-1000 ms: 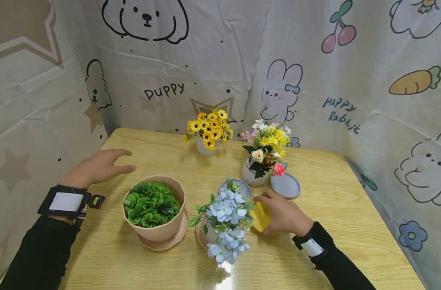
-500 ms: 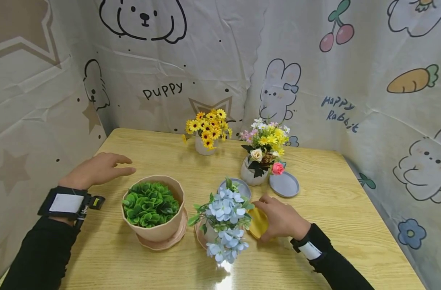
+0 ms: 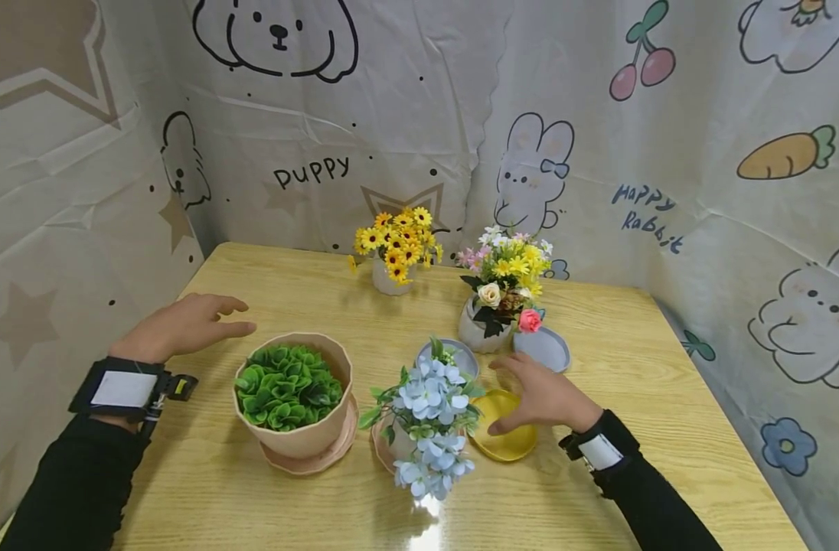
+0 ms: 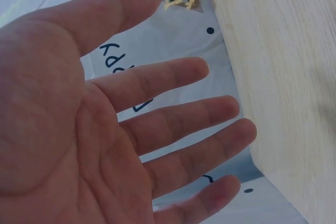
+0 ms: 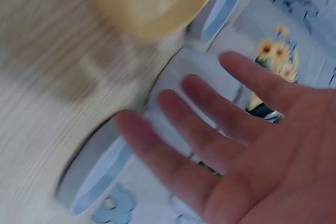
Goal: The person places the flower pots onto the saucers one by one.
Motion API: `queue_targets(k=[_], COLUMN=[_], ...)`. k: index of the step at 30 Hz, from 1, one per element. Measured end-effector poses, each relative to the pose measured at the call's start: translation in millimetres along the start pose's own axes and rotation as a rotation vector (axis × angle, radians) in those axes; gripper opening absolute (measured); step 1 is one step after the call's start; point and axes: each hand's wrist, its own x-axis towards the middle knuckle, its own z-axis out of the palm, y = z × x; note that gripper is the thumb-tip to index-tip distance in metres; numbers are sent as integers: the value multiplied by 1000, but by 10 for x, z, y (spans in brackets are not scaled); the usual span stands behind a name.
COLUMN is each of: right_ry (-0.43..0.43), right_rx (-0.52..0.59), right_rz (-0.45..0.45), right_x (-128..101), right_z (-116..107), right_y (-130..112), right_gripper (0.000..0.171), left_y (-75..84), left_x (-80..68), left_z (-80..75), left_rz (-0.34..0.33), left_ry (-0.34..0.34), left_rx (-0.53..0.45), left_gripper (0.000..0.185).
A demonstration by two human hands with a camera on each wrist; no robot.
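A round yellow saucer (image 3: 519, 442) lies flat on the table. My right hand (image 3: 550, 394) is over its right side with the fingers spread and nothing held; in the right wrist view the saucer (image 5: 157, 27) is apart from the fingertips. Left of the saucer stands a pot of light blue flowers (image 3: 429, 394) on a pink scalloped saucer (image 3: 381, 444). My left hand (image 3: 178, 325) hovers beyond and left of a pink pot (image 3: 292, 442) with green leaves, which sits on its own pink saucer (image 3: 316, 463). The left palm (image 4: 100, 145) holds nothing.
Two grey-blue saucers lie farther back, one (image 3: 464, 356) behind the blue flowers and one (image 3: 546, 348) at the right. Between them stands a white pot (image 3: 476, 333) of mixed flowers. A pot of yellow daisies (image 3: 395, 245) stands near the back edge. Printed curtains surround the table.
My right hand has let go of the yellow saucer and drawn slightly back and up. The saucer, tilted under the fingers before, now lies flat. The left hand has barely moved.
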Motion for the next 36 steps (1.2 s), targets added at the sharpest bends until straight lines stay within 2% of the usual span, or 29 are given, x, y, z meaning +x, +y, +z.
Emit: queue_targets(k=[5,11,17,20,26,36], right_ry=[150,258,289,301,303,270], right_rx=[85,190,222,245,364,507], right_rz=[51,121,173,150,76,169], right_x=[126,276,450,536,674,754], right_z=[-70,-64,-60,-87,-171,-191], right_y=[264,501,618,608,522,419], right_gripper=[103,113,100,100,95,103], left_y=[-11,-26,-32,-39,-56,-45], left_x=[-10,-23,-44,-56,-75,-101], left_z=[14,25,31,43,66,68], left_rz=[-5,6,16,20,12,7], left_ry=[-1,5,5,8,5,16], left_rx=[3,-2,-13,-16,-14,-17], left_gripper=[68,66,68,68,69,67])
